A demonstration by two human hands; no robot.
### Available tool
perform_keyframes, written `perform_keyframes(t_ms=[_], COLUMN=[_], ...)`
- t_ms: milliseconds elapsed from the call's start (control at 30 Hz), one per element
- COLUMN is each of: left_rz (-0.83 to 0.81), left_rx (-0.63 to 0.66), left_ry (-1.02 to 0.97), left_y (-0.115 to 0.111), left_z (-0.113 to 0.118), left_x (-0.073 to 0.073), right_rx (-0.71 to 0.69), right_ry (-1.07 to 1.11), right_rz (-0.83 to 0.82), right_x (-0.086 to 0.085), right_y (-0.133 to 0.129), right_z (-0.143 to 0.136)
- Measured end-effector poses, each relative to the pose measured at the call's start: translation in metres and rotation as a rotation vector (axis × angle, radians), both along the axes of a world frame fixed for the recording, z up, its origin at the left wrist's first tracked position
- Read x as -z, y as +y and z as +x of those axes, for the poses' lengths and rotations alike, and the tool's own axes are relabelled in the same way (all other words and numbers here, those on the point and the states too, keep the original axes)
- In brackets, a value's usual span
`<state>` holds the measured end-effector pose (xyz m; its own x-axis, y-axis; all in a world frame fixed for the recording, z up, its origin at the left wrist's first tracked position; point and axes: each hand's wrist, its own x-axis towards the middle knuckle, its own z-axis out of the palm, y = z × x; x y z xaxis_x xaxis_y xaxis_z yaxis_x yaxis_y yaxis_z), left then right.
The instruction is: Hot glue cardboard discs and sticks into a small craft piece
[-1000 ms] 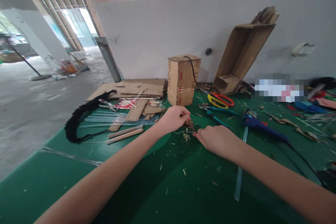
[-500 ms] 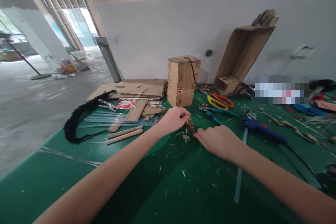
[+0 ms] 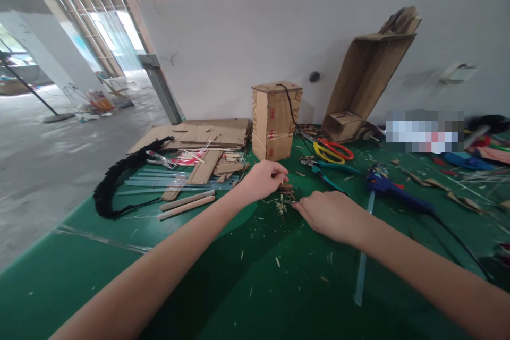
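Near the middle of the green table, my left hand pinches a thin pale stick held upright over small brown cardboard pieces. To its right, my right hand is closed around a small blade, whose thin grey end points left toward the brown pieces. Pale shavings lie in a little heap beneath and between the hands. Just behind my left hand stands a cardboard box with a black cord on top.
Pliers, scissors and a blue glue gun lie to the right. Leaning on the wall is a tall cardboard piece. Wooden rods, clear strips and a black fuzzy strand lie left.
The grey blade by my right hand shows more clearly, and that hand has turned slightly. My left hand stays nearly in place. The whole view has shifted a little.
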<state>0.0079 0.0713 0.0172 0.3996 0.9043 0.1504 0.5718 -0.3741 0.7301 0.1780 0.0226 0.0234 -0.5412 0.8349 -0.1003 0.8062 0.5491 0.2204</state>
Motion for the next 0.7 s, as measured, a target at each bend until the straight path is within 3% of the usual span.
perform_keyframes(t_ms=[167,300,567,700], left_rz=[0.036,0.073,0.031,0.023], left_rx=[0.007,0.002,-0.006,-0.007], left_ry=[0.034,0.066,0.022,0.017], left_y=[-0.003,-0.003,-0.004,-0.003], left_z=[-0.002,-0.003,-0.001,-0.001], left_x=[-0.006,-0.008,-0.007,-0.006], right_rx=[-0.065,-0.078,-0.061,-0.037], right_ry=[-0.028,-0.013,0.022,0.043], right_rz=[0.118,0.211,0.154,0.233], right_x=[-0.006,0.000,0.015,0.019], right_y=[0.005,0.010,0.005,0.004], right_z=[0.002,0.000,0.003,0.004])
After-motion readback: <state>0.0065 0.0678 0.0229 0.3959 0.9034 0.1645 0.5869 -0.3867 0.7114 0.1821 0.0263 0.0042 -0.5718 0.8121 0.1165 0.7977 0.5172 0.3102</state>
